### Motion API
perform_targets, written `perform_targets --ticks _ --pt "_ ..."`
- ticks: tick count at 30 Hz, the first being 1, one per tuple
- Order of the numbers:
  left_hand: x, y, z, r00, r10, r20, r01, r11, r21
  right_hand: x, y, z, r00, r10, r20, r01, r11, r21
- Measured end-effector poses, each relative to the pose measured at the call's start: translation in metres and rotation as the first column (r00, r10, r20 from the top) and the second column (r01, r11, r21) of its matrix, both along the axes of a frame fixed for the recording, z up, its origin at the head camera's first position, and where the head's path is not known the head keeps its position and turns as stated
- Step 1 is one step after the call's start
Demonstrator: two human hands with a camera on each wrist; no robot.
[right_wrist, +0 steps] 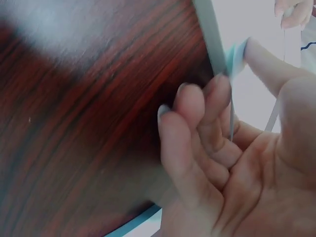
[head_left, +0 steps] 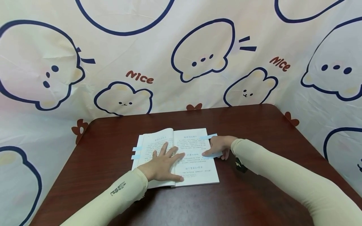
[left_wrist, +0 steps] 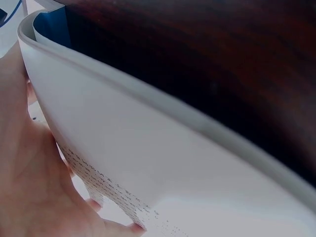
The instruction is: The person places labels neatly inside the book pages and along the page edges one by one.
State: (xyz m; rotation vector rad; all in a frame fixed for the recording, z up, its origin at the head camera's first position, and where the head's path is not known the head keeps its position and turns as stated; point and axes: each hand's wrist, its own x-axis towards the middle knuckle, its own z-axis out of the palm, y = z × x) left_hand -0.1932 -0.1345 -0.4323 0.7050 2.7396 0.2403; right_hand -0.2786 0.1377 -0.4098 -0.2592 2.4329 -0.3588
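An open book (head_left: 195,179) with printed text lies on the dark wooden table. The left hand (head_left: 162,164) rests spread across its middle, fingers apart, over the left page and the spine. In the left wrist view the palm lies along the curved white pages (left_wrist: 123,128). At the right edge of the book the right hand (head_left: 220,146) pinches a light-blue sticky tab (head_left: 214,155), thumb on top and fingers curled below the edge. The right wrist view shows the thumb against the tab (right_wrist: 237,57). Another blue tab (head_left: 208,136) sticks out above it.
Two more blue tabs (head_left: 136,152) stick out from the book's left edge. The brown table (head_left: 240,122) surrounds the book, and a white cartoon-printed curtain (head_left: 198,91) hangs behind and at both sides. Cream sleeves (head_left: 271,166) cover both forearms.
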Motion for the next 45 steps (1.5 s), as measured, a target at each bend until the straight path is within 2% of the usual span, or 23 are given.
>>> perform_targets --ticks 4,6,11,15,19,23,26,37,45 --pt "0.001 -0.001 0.000 1.000 0.002 -0.002 -0.002 1.000 -0.001 0.001 -0.002 0.001 1.000 0.013 -0.003 -0.013 1.000 0.002" --pt "0.001 -0.002 0.000 1.000 0.004 -0.003 -0.004 1.000 0.001 0.000 0.002 0.001 0.999 0.034 0.013 -0.034 0.999 -0.026" --pt "0.004 -0.003 -0.001 1.000 0.005 0.008 -0.005 1.000 0.024 -0.004 0.015 0.003 0.990 0.093 0.108 -0.076 0.985 -0.153" --pt "0.004 -0.003 -0.003 1.000 -0.001 0.001 0.001 1.000 0.030 -0.005 0.020 0.004 0.979 0.121 0.164 -0.086 0.975 -0.206" --pt "0.004 -0.002 -0.003 1.000 -0.005 -0.006 0.005 1.000 0.028 -0.003 0.019 0.002 0.986 0.096 0.137 -0.070 0.980 -0.184" --pt "0.004 -0.002 -0.002 1.000 -0.004 -0.001 0.004 1.000 0.028 0.002 0.014 0.000 0.996 0.080 0.050 -0.074 0.989 -0.125" --pt "0.003 -0.002 -0.002 1.000 -0.003 -0.003 0.003 1.000 0.027 0.005 0.012 0.001 0.996 0.093 0.016 -0.091 0.989 -0.114" --pt "0.001 -0.001 -0.001 1.000 -0.008 -0.009 0.008 1.000 0.030 -0.006 0.026 0.003 0.978 0.133 0.160 -0.088 0.961 -0.263" --pt "0.001 -0.001 0.001 1.000 -0.004 -0.004 0.004 0.999 0.038 -0.005 0.027 0.002 0.983 0.125 0.136 -0.084 0.957 -0.277"
